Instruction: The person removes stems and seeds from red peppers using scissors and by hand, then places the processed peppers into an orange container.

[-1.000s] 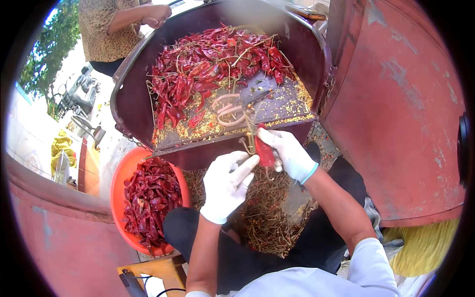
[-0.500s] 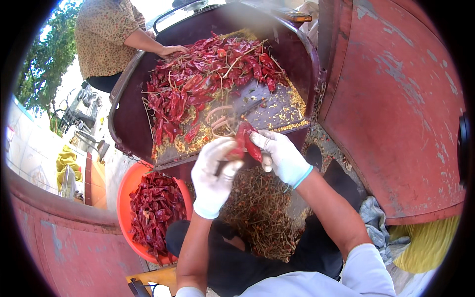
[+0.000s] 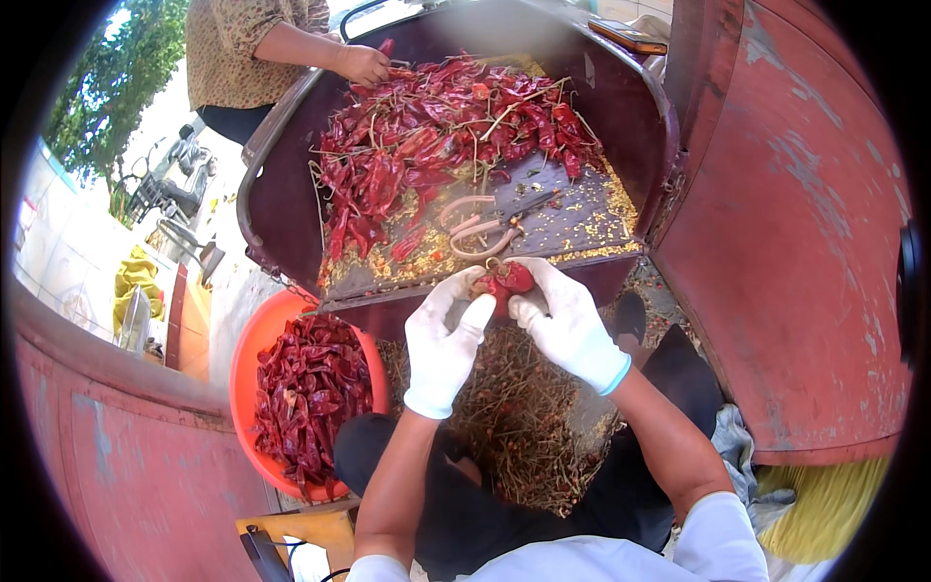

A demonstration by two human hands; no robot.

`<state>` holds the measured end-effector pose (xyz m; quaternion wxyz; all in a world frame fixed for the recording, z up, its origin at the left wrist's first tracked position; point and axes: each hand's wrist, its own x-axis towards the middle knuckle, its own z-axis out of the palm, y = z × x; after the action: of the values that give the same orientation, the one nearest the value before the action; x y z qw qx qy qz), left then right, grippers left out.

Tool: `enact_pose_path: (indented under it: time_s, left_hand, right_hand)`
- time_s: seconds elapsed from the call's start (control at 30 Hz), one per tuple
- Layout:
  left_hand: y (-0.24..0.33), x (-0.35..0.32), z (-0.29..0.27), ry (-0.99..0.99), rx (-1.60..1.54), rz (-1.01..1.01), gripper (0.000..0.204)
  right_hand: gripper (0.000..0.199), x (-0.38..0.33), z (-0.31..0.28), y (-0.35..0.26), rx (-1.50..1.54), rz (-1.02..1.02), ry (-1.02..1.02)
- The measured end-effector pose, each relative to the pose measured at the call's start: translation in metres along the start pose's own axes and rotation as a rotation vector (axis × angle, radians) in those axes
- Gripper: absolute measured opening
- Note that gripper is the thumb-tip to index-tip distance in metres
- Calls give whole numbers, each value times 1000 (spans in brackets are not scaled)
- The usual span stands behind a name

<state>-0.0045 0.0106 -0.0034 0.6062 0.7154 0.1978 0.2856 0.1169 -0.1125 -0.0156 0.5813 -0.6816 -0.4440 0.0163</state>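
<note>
Both my hands, in white gloves, meet over the near edge of the dark red cart bed (image 3: 427, 299). My left hand (image 3: 448, 335) pinches a dried red chili pepper (image 3: 506, 278) from the left. My right hand (image 3: 567, 320) grips it from the right, thumb in front. Its curled stem points up toward the bed; whether it is one pepper or two pressed together I cannot tell. Just beyond my fingers lie scissors (image 3: 482, 235) with pinkish handles and dark blades. Farther back, a heap of dried red chili peppers (image 3: 456, 126) covers the bed, with yellow seeds scattered around it.
An orange basin (image 3: 240, 393) of red peppers (image 3: 315, 398) stands at my left. Below my hands, cut stems (image 3: 533, 427) cover the ground between my legs. Red metal panels (image 3: 786, 242) flank me. Another person's hand (image 3: 364, 66) touches the heap's far left.
My view has shifted, so the cart sits higher and farther right. The pepper has turned, its stem end now uppermost between my hands. The other person's hand has lifted slightly, fingers now curled.
</note>
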Motion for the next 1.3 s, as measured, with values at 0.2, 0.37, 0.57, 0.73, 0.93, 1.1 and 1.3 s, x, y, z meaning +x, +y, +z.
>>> enact_pose_path:
  time_s: [0.2, 0.37, 0.57, 0.73, 0.93, 1.1, 1.3]
  left_hand:
    - [4, -3, -6, -33, -7, -60, 35]
    - [0, -5, -15, -106, -30, 7, 32]
    - [-4, -6, -11, -7, 222, 251, 28]
    - [-12, -6, -11, 76, 385, 360, 18]
    - [-7, -7, -6, 71, -62, 24, 16]
    - [-24, -2, -14, -36, -806, -144, 29]
    - [-25, 3, -14, -7, -919, -118, 29]
  right_hand:
    - [54, 3, -4, -14, 242, 358, -220]
    - [45, 6, -7, -20, 314, 495, -304]
    - [33, -1, 0, -6, -88, 185, -129]
    - [28, -4, 8, -11, -46, 127, -68]
    - [27, -3, 9, -15, 86, 349, -211]
    - [20, -3, 14, -21, 673, 535, -168]
    - [20, 0, 14, -20, 794, 539, -128]
